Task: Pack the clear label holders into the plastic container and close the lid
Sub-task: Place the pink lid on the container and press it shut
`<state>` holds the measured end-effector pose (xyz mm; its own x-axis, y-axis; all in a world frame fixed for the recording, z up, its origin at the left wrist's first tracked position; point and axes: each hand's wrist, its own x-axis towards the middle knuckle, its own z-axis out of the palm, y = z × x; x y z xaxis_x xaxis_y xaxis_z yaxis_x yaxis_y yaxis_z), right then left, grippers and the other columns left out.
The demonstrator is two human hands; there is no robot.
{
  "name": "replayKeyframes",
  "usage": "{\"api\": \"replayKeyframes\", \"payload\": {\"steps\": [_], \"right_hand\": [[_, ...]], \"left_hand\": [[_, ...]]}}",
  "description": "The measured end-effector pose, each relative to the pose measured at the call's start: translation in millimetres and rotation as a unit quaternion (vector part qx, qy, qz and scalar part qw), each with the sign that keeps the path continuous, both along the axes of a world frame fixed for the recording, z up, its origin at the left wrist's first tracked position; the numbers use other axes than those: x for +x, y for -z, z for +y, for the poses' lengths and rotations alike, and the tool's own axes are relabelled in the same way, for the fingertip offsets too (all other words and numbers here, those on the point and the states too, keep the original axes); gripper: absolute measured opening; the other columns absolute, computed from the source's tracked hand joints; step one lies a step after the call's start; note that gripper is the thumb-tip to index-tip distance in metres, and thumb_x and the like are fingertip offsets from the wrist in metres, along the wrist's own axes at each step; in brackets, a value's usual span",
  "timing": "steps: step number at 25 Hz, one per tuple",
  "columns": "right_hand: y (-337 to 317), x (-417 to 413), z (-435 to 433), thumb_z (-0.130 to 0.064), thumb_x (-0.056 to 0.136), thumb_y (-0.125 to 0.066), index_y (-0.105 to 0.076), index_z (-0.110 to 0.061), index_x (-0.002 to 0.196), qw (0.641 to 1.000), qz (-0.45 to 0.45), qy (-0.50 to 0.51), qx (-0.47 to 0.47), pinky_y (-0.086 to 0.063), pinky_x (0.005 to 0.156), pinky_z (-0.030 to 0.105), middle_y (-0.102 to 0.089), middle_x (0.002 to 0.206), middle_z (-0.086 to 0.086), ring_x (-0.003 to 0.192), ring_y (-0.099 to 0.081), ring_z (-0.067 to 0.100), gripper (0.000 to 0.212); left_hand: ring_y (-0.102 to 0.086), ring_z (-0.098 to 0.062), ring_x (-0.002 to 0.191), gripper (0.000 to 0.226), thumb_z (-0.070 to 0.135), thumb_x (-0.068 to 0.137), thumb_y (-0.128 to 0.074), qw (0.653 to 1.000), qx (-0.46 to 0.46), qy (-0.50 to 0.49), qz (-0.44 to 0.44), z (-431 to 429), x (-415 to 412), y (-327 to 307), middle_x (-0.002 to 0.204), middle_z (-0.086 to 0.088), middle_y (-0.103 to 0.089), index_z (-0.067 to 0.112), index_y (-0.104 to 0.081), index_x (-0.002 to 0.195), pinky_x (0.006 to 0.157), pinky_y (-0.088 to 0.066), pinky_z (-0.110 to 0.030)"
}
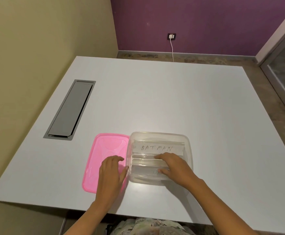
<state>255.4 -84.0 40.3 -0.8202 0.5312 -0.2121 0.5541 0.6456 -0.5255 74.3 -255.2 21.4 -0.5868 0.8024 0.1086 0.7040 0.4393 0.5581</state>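
A clear plastic container [188, 150] stands open on the white table near its front edge. Inside lie clear label holders; the far one [157, 148] carries a paper strip reading BATMAN. My right hand [173, 167] reaches into the container, thumb and fingers closed around the near label holder [143, 165], partly covering its paper. The pink lid [97, 160] lies flat on the table, touching the container's left side. My left hand [112, 173] rests spread on the lid's right part, with its thumb against the container wall.
A grey cable hatch [69, 110] is set into the white table [172, 99] at the left. Behind the table, a purple wall has a socket with a white charger and cable [171, 37]. A glass door frame stands at the right.
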Motion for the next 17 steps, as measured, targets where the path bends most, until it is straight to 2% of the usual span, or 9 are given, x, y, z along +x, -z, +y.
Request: {"api": "replayKeyframes", "payload": {"steps": [2, 3, 5, 10, 14, 17], "right_hand": [[2, 2, -4, -0.027, 0.088, -0.062, -0.052, -0.025, 0.128, 0.999, 0.026, 0.018, -0.007, -0.039, 0.097, 0.024, -0.057, 0.129, -0.007, 0.119, -0.05, 0.014, 0.041], [2, 2, -6, -0.026, 0.089, -0.061, -0.054, -0.025, 0.127, 0.999, 0.035, 0.025, -0.011, -0.038, 0.096, 0.022, -0.058, 0.128, -0.008, 0.12, -0.049, 0.012, 0.039], [4, 3, -8, -0.024, 0.089, -0.061, -0.056, -0.024, 0.124, 0.998, 0.046, 0.03, -0.013, -0.035, 0.094, 0.019, -0.058, 0.127, -0.009, 0.121, -0.048, 0.01, 0.036], [15, 7, -13, -0.021, 0.089, -0.062, -0.061, -0.021, 0.116, 0.995, 0.076, 0.055, -0.015, -0.038, 0.094, 0.02, -0.062, 0.119, -0.008, 0.117, -0.05, 0.012, 0.027], [22, 7, -12, -0.027, 0.089, -0.06, -0.062, -0.026, 0.112, 0.993, 0.08, 0.087, -0.031, -0.041, 0.095, 0.023, -0.061, 0.116, -0.012, 0.115, -0.049, 0.007, 0.023], [23, 8, -11, -0.029, 0.089, -0.06, -0.062, -0.026, 0.111, 0.993, 0.078, 0.086, -0.03, -0.038, 0.093, 0.02, -0.061, 0.116, -0.012, 0.115, -0.049, 0.007, 0.022]], "left_hand": [[-0.042, -0.005, 0.1, 0.025, 0.024, 0.087, -0.063, 1.0, -0.021, 0.002, -0.009, -13, 4, 5, 0.107, 0.012, -0.051, 0.018, -0.055, 0.11, 0.087, -0.031, -0.02], [-0.048, -0.009, 0.096, 0.023, 0.022, 0.083, -0.067, 0.999, -0.044, 0.027, 0.014, -19, 6, 9, 0.103, 0.01, -0.054, 0.018, -0.058, 0.104, 0.084, -0.032, -0.019], [-0.055, -0.017, 0.087, 0.022, 0.027, 0.075, -0.073, 0.989, -0.113, 0.07, 0.064, -27, 10, 14, 0.093, 0.005, -0.06, 0.02, -0.061, 0.091, 0.079, -0.037, -0.026], [-0.055, -0.019, 0.071, 0.03, 0.038, 0.058, -0.08, 0.963, -0.248, 0.068, 0.082, -38, 10, 27, 0.077, 0.003, -0.06, 0.02, -0.062, 0.074, 0.071, -0.045, -0.034], [-0.056, -0.02, 0.066, 0.025, 0.028, 0.058, -0.081, 0.951, -0.27, 0.096, 0.117, -39, 8, 31, 0.072, 0.001, -0.06, 0.017, -0.063, 0.07, 0.069, -0.048, -0.037], [-0.057, -0.02, 0.064, 0.017, 0.021, 0.064, -0.077, 0.959, -0.232, 0.096, 0.132, -36, 6, 28, 0.072, 0.001, -0.061, 0.016, -0.063, 0.072, 0.07, -0.049, -0.037]]}}
